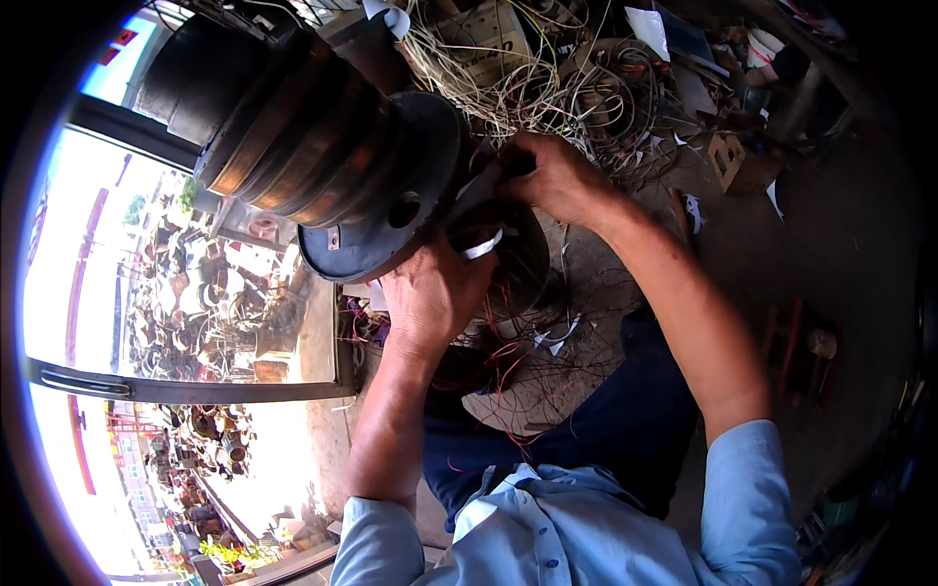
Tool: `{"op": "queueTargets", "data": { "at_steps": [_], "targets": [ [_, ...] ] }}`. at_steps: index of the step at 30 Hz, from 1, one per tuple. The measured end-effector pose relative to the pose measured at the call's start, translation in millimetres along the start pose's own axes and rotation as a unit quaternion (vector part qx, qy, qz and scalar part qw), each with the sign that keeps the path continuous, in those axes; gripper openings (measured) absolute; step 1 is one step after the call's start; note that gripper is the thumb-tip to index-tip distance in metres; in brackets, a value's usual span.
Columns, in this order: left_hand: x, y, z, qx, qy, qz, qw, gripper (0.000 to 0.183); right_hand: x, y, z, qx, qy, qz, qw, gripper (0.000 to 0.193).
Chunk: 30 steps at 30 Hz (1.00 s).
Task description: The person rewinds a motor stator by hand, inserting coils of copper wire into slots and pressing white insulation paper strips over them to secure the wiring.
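A large dark cylinder with copper-coloured rings (pixel 283 146) lies tilted at the upper left. Its near end is a round blue-black disc (pixel 357 244) with a hole through it. Just below the disc's edge is my left hand (pixel 440 293), fingers curled and partly hidden beyond the knuckles. Next to those fingers a white strip (pixel 483 244) shows. My right hand (pixel 552 181) is closed in a pinch on a dark grey strip (pixel 476 192) that runs toward my left hand. Behind my hands stands a dark round part (pixel 523 259), mostly in shadow.
Thin red wires (pixel 503 361) trail over the floor between my legs. A heap of pale cables (pixel 547 98) lies at the far side, with a wooden block (pixel 738 164) to its right. White scraps (pixel 559 342) litter the floor. A framed glass opening (pixel 195 391) borders the left.
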<state>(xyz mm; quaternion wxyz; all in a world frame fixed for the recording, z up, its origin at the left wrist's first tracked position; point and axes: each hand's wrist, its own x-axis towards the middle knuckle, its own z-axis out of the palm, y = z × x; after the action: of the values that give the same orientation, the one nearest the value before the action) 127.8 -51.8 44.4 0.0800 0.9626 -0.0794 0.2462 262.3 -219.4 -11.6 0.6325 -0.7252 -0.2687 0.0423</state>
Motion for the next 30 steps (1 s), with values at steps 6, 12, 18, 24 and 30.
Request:
{"op": "queueTargets", "data": {
  "at_steps": [6,12,18,24,30],
  "targets": [
    [-2,-6,16,0.059,0.083,0.045,0.994,0.056,10,-8,-13,0.026,-0.069,0.049,0.996,0.027],
    [-3,-3,10,0.043,0.014,0.007,0.999,0.050,14,-14,-16,0.053,-0.092,0.062,0.992,0.020],
    [-2,-2,10,0.061,-0.020,-0.021,0.998,0.045,-4,-2,-2,0.040,-0.012,-0.045,0.998,0.012],
    [5,-1,14,0.095,0.039,-0.003,0.995,0.032,-20,-7,3,-0.106,0.067,-0.224,0.966,0.014],
    [6,0,14,0.095,0.076,0.027,0.992,0.020,-14,-12,2,-0.241,0.053,-0.316,0.916,0.017]
  ]
}}
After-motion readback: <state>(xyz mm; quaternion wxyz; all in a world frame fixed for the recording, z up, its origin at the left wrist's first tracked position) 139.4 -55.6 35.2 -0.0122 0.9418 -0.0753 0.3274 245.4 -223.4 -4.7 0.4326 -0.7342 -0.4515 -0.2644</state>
